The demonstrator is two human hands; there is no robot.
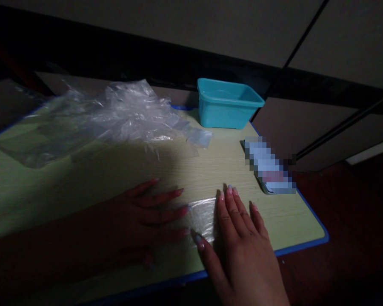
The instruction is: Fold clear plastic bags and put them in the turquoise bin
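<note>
A small clear plastic bag (204,217) lies flat on the pale wooden table (217,165), catching the light. My left hand (147,216), in deep shadow, reaches in from the left with fingers spread, its fingertips at the bag's left edge. On the bag's right side rests my right hand (242,233), palm down with fingers stretched out and thumb apart, covering part of it. Neither hand grips anything. A heap of crumpled clear plastic bags (124,114) spreads over the table's far left, beyond my left hand.
At the back edge stands a turquoise plastic basket (225,110). A phone (270,168), its screen blurred out, lies along the table's right side. The tabletop has a blue rim (306,244). Wall or cabinet panels (306,127) rise behind it.
</note>
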